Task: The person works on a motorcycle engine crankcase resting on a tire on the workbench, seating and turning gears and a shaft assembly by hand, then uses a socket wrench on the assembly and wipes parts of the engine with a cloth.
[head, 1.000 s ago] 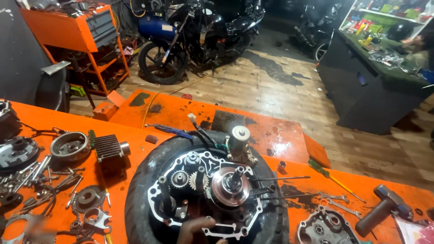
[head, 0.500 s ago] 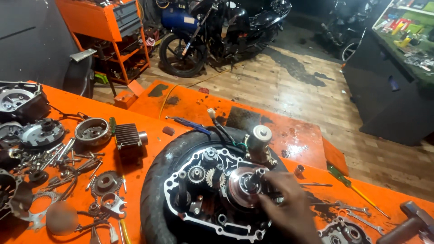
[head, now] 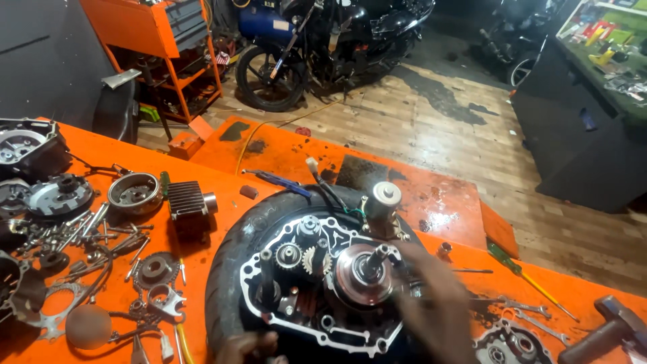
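At the far left of the frame the orange counter (head: 222, 202) carries loose engine parts: a dark cover (head: 27, 145) at the upper left, a round rotor (head: 135, 192), a finned cylinder block (head: 191, 201) and a scatter of bolts (head: 87, 232).

In the lower middle, an open engine case (head: 323, 283) lies flat inside a black tyre (head: 232, 269), its gears and a white gasket outline facing up.

At the bottom edge, just left of centre, the left hand (head: 246, 347) shows only its knuckles, touching the tyre's near rim; I cannot tell how its fingers are set.

The round clutch hub (head: 364, 273) with its upright shaft sits in the right half of the case.

Just right of it, the right hand (head: 438, 303) is blurred; its fingers (head: 411, 269) lie against the hub's right edge, and whether they grip it cannot be told.

Further right lie a green-handled screwdriver (head: 515, 266), a spanner (head: 532, 310) and, at the lower right corner, a hammer (head: 606, 334).
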